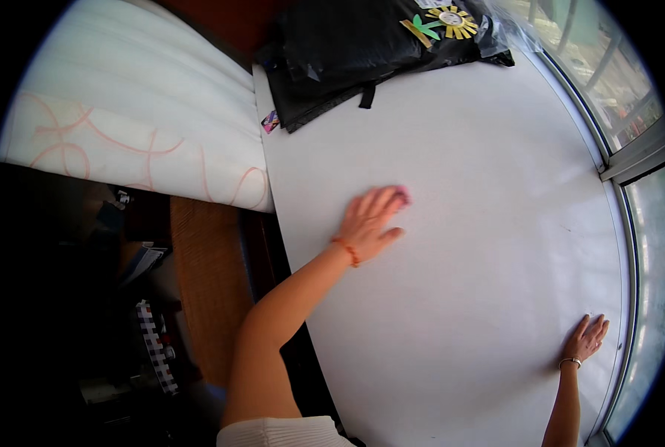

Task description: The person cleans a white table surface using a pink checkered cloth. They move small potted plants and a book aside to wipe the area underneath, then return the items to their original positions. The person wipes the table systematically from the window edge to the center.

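Note:
My left hand [369,220], with a beaded orange bracelet at the wrist, lies flat over the broad white surface [450,268]. Beneath its fingertips it holds a small pink item [403,194], perhaps a cloth or sponge; most of it is hidden and slightly blurred. Far to the right, my right hand [587,338] rests on the same surface with nothing in it, close to the window-side edge. Its fingers are spread a little, and a thin bracelet circles that wrist.
Black plastic packages [355,44] lie at the far end, with a paper-like yellow flower [451,18] on top. A framed window [606,173] borders the right side. At left hangs white fabric [142,123] with pinkish lines, above a brown wooden surface [209,279].

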Demonstrator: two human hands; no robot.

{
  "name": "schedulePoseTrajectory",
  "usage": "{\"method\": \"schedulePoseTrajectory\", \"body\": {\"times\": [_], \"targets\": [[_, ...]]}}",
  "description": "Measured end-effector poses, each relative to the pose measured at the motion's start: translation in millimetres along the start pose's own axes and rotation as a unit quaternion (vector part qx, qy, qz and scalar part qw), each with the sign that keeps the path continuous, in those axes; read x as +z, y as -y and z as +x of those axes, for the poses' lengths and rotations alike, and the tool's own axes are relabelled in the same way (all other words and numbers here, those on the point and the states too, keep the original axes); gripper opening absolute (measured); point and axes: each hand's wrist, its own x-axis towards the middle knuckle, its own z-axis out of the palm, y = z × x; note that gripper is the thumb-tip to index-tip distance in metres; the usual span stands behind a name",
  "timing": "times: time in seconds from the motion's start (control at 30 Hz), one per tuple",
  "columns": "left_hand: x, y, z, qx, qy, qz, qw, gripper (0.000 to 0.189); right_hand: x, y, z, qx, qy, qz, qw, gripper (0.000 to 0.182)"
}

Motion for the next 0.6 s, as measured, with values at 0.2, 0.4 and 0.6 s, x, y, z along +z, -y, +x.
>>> {"method": "schedulePoseTrajectory", "body": {"times": [0.2,0.4,0.6], "targets": [[-1.2,164.0,-30.0,-0.353,-0.084,0.055,0.93,0.057,3.3,3.3,-0.9,-0.009,-0.003,0.006,1.0,0.054],[-25.4,188.8,28.7,-0.508,-0.151,-0.014,0.848,0.068,3.9,7.7,0.2,-0.026,-0.018,0.026,0.999,0.053],[-20.1,197.3,-2.5,-0.393,-0.114,0.004,0.912,0.077,0.3,-4.8,5.2,-0.015,-0.021,0.006,1.0,0.051]]}}
